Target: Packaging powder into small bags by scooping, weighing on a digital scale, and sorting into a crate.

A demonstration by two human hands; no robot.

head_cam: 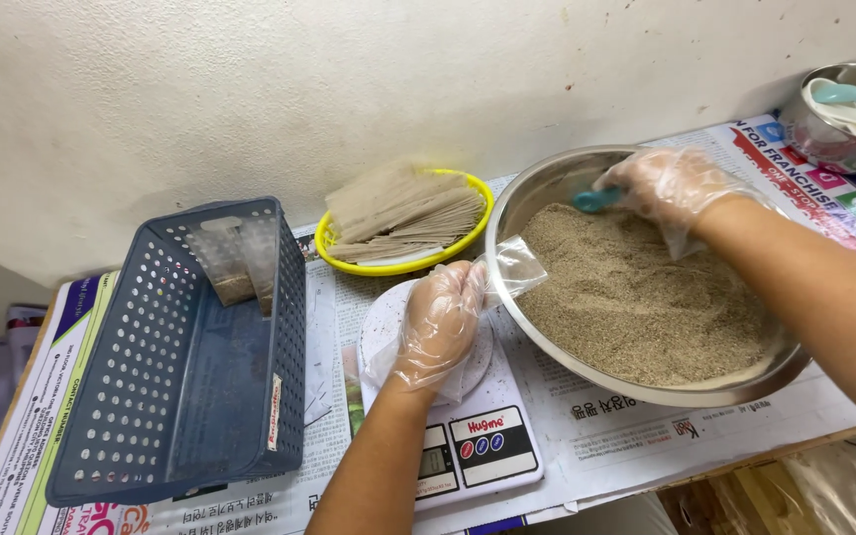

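My left hand (439, 322), in a thin clear plastic glove, holds a small clear plastic bag (515, 267) by its mouth over the rim of a wide steel bowl (547, 188). The bowl is filled with brown grainy powder (636, 292). My right hand (674, 188), gloved the same way, grips a teal scoop (596, 199) at the far side of the bowl, its tip at the powder. Under my left hand sits a white digital kitchen scale (473, 446).
A blue perforated plastic basket (180, 396) on the left holds two filled bags leaning at its far end. A yellow dish (403, 260) carries a stack of flat bags. A steel pot (834, 129) with spoons stands far right. Newspaper covers the table; a wall lies behind.
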